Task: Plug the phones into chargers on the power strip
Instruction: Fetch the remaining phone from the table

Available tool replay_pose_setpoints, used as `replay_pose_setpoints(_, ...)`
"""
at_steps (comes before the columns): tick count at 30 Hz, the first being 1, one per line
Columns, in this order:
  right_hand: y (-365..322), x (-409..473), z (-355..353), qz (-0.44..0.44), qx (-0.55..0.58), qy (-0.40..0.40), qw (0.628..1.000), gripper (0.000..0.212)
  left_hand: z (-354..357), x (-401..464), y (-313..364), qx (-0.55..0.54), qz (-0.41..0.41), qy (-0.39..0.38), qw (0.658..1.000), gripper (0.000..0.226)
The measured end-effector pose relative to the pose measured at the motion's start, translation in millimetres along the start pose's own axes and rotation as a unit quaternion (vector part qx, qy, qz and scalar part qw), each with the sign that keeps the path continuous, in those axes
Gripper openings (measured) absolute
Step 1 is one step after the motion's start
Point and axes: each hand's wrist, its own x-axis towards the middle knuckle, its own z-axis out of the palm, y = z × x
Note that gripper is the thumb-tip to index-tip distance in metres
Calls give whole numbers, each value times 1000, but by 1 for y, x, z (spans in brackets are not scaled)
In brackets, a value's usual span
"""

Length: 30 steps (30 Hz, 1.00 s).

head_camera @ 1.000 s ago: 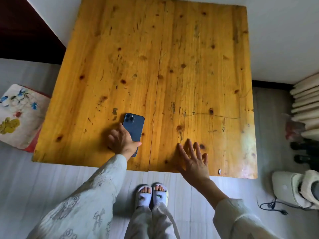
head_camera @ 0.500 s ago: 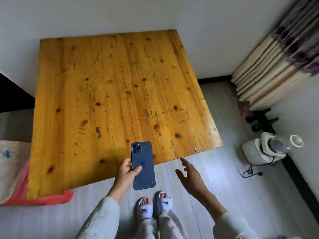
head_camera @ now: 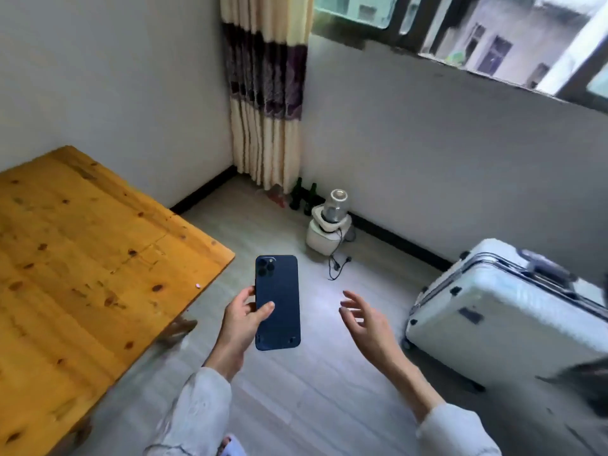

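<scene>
Holding: the left hand (head_camera: 241, 319) grips a dark blue phone (head_camera: 277, 302) in the air, above the floor, with its back and camera cluster facing up toward the head camera.
Grip: the thumb lies across the back of the phone near its middle, and the other fingers curl behind its left edge.
Phone position: it is to the right of the table corner and not touching the table; its long side points away from the person.
Right hand: the right hand (head_camera: 367, 319) is empty, with fingers spread and relaxed, palm turned toward the phone, near it but apart from it.
Table: a yellow wooden table (head_camera: 82, 274) fills the left side, with knots in its boards and a small pale speck near its right edge.
Floor: a grey plank floor (head_camera: 296, 399).
Near the wall: a white appliance with a clear jar on top (head_camera: 329, 225) stands on the floor, its black cord and plug lying loose in front of it; dark green bottles (head_camera: 304, 195) stand just beside it.
Right side: a white hard suitcase (head_camera: 506, 307) lies tilted on the floor.
Corner: a striped curtain (head_camera: 263, 93) hangs down to the floor, next to a window (head_camera: 477, 34).
</scene>
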Motion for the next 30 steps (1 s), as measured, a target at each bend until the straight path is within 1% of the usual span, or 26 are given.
replay_pose_setpoints(2,32,-27,-52,24,27,54,998,35,56,-14,7,20,20,-44,999,25)
replay_pose_setpoints(6,108,-99,-158,61,53,164,983,35,187,-56,6,55,42,-146,987,25)
replay_pose_setpoints(9,167,-160,-233,100,77,243,962,35,297,-98,-1,80,53,-240,966,25)
replay_pose_setpoints(11,205,-202,-274,132,97,299,940,34,365,-129,-8,101,60,-300,947,25)
replay_pose_setpoints(15,272,-281,-340,190,148,422,874,31,491,-187,-29,143,64,-421,894,25)
replay_pose_setpoints(18,323,-336,-383,235,155,502,818,31,584,-230,-55,173,49,-499,848,23)
replay_pose_setpoints(22,392,-401,-436,287,157,565,757,32,701,-287,-102,205,41,-583,785,21)
replay_pose_setpoints(26,461,-448,-499,331,136,621,697,31,819,-340,-146,236,31,-648,724,17)
replay_pose_setpoints(28,491,-467,-530,350,140,650,660,31,878,-367,-162,246,25,-676,695,18)
replay_pose_setpoints(30,515,-486,-555,366,147,666,633,31,931,-395,-174,253,26,-699,668,18)
